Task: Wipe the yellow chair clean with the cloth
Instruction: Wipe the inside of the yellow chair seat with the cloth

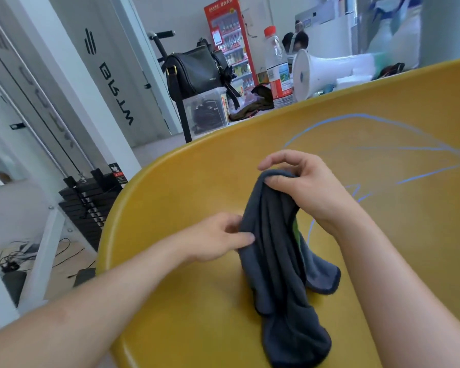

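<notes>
The yellow chair (186, 187) fills the lower right of the head view, its curved shell marked with blue pen lines (398, 148) on the right. A dark grey cloth (274, 251) with a green patch hangs bunched over the seat, its lower end lying on the yellow surface. My right hand (300, 187) pinches the cloth's top edge between thumb and fingers and holds it up. My left hand (221, 237) pinches the cloth's left side lower down.
Behind the chair stands a table with a water bottle (276, 67), a white megaphone (327, 70), a black handbag (194, 70) on a clear box and a red vending fridge (229, 41). A weight stack (88, 200) and cables lie on the floor at left.
</notes>
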Motion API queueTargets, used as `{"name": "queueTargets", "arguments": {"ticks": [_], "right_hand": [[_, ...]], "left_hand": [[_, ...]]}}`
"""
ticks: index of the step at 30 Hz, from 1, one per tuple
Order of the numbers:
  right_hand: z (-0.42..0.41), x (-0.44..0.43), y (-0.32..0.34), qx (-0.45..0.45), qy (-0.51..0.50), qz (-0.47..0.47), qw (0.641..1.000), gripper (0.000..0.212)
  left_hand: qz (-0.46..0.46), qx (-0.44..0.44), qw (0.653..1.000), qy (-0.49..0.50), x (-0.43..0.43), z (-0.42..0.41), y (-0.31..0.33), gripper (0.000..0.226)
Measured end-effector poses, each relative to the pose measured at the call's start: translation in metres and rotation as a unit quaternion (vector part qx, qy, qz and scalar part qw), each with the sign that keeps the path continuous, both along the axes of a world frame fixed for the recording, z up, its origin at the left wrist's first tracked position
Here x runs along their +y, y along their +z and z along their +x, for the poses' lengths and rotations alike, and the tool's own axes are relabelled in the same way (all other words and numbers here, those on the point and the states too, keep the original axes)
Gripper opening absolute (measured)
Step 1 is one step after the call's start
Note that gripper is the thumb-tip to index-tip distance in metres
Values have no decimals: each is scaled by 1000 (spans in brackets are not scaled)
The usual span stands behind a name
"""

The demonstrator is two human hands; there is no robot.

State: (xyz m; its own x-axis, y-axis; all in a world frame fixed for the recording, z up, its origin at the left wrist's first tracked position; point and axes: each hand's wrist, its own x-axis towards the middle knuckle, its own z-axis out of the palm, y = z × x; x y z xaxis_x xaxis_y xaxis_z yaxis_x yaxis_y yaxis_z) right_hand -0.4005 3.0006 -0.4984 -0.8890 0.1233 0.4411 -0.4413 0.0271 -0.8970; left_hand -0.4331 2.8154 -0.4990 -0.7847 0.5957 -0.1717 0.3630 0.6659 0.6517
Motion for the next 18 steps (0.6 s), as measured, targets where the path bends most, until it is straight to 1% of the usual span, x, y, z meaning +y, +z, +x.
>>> {"name": "queueTargets", "arguments": {"ticks": [2,3,5,6,7,8,9,10,11,12,13,14,15,17,18], "right_hand": [[-6,12,-10,-66,-96,-84,990,15],[-8,18,-13,-111,-106,-146,977,14],[-8,21,-16,-181,-47,-279,942,14],[-8,17,-16,-194,-9,-318,928,14],[-8,12,-18,-194,25,-323,926,14],[-9,5,-20,-185,55,-303,933,13],[-9,-4,-21,-169,90,-273,943,11],[-9,-12,-22,-153,125,-246,949,7],[-7,-16,-21,-142,155,-231,950,4],[-8,-16,-20,-135,173,-232,948,5],[-9,-13,-18,-130,187,-254,940,10],[-10,-7,-17,-127,196,-295,926,12],[-14,-4,-18,-129,194,-348,908,10],[-24,-4,-22,-107,143,-432,884,5],[-29,-9,-25,-84,108,-452,881,9]], "left_hand": [[51,-10,995,83,-3,-9,5,20],[112,-6,984,139,-5,-15,13,20],[263,9,936,234,-6,-23,34,19],[296,17,923,243,-5,-24,42,18],[280,23,935,217,-6,-25,47,14],[218,24,961,166,-6,-23,47,18],[127,14,987,102,-6,-21,40,33],[46,-7,998,49,-6,-18,31,48],[-11,-26,1000,11,-5,-16,22,51],[-36,-23,999,-3,-6,-16,14,46],[-35,-4,999,3,-7,-17,12,38],[-23,10,999,24,-7,-19,17,32],[-2,5,999,52,-10,-23,21,29],[51,18,994,96,-11,-32,34,22],[76,42,990,114,-10,-36,42,19]]}}
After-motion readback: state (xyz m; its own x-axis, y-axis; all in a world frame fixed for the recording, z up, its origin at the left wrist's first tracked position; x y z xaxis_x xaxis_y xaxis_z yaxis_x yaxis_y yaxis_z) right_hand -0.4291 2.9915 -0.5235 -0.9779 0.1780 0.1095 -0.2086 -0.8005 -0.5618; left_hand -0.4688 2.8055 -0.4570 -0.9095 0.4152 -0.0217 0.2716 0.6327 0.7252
